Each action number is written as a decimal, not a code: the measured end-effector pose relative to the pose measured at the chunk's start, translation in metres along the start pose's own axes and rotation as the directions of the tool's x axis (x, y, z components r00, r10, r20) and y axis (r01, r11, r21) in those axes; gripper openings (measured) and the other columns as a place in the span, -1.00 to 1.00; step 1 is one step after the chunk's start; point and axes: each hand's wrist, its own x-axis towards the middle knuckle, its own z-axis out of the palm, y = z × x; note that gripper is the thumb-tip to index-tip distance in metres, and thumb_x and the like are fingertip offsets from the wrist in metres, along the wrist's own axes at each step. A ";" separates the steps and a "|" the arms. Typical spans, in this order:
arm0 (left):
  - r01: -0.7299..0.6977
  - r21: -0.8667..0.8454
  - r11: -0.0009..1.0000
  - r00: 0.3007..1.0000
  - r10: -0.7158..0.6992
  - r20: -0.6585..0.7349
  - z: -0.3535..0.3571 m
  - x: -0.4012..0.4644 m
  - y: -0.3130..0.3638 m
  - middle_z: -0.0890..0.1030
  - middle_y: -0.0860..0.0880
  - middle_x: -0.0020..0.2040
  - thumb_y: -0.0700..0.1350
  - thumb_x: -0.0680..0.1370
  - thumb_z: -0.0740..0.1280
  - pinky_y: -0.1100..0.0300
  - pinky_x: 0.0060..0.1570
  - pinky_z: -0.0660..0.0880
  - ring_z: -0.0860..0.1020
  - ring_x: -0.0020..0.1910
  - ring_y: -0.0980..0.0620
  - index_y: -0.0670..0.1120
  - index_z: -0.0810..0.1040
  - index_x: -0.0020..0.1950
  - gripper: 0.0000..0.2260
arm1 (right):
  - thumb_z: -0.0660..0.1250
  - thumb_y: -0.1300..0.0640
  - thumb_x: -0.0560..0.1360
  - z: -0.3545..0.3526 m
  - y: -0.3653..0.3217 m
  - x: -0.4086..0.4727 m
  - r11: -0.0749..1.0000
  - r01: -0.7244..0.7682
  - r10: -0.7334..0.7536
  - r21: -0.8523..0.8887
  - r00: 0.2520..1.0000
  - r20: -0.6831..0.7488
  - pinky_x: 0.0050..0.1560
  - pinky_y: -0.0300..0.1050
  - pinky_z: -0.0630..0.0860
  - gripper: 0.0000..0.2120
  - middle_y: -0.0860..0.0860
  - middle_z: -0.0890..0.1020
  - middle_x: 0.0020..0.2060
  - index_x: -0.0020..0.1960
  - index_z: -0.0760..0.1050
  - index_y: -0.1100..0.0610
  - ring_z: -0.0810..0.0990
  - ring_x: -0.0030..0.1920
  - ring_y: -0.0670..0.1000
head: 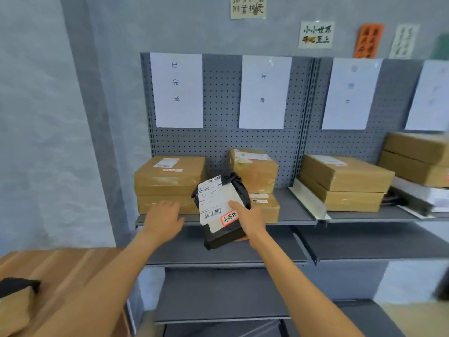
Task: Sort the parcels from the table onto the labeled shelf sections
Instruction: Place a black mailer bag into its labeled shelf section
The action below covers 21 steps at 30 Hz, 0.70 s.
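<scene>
Your right hand [245, 218] grips a black bag parcel [222, 212] at the centre of the view, thumb pressed on its white shipping label [213, 203], which carries a red-edged sticker. The parcel tilts over the front edge of the top shelf [298, 210]. Your left hand [163, 218], at nine o'clock from the parcel, has relaxed, spread fingers touching the lower of two stacked brown boxes [168, 183]. At one o'clock from the parcel sits another pair of boxes [255, 171] under the middle paper sign [264, 92]. At seven o'clock, the wooden table [60, 271] shows one more parcel [14, 305].
</scene>
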 end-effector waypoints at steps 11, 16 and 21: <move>-0.180 -0.082 0.980 0.982 0.174 -0.073 -0.011 0.028 0.134 0.59 -0.06 0.13 0.00 0.56 0.25 0.11 -0.01 0.45 0.50 0.11 -0.05 -0.10 0.50 0.23 -0.70 | 0.43 -0.14 0.41 -0.143 -0.006 -0.014 0.999 -0.020 0.026 0.029 0.972 -0.231 0.11 0.14 0.58 -0.55 0.12 0.65 -0.02 0.12 0.52 0.16 0.63 -0.01 0.14; -0.232 -0.138 0.963 0.971 0.220 -0.097 -0.005 0.040 0.167 0.60 -0.04 0.05 -0.02 0.56 0.24 0.15 -0.12 0.43 0.52 0.01 -0.02 -0.08 0.53 0.11 -0.79 | 0.42 -0.13 0.44 -0.181 -0.004 -0.010 0.998 -0.041 0.055 0.049 0.943 -0.328 -0.09 0.03 0.63 -0.69 0.04 0.61 -0.20 -0.16 0.39 0.05 0.63 -0.18 0.05; -0.246 -0.155 0.957 0.969 0.237 -0.076 0.012 0.058 0.184 0.59 -0.03 0.13 -0.01 0.56 0.23 0.13 -0.04 0.45 0.52 0.08 -0.03 -0.05 0.51 0.20 -0.74 | 0.40 -0.13 0.46 -0.206 0.006 0.004 0.997 -0.076 0.074 0.011 0.925 -0.374 -0.04 0.04 0.61 -0.57 0.11 0.63 -0.06 0.11 0.42 0.16 0.64 -0.08 0.10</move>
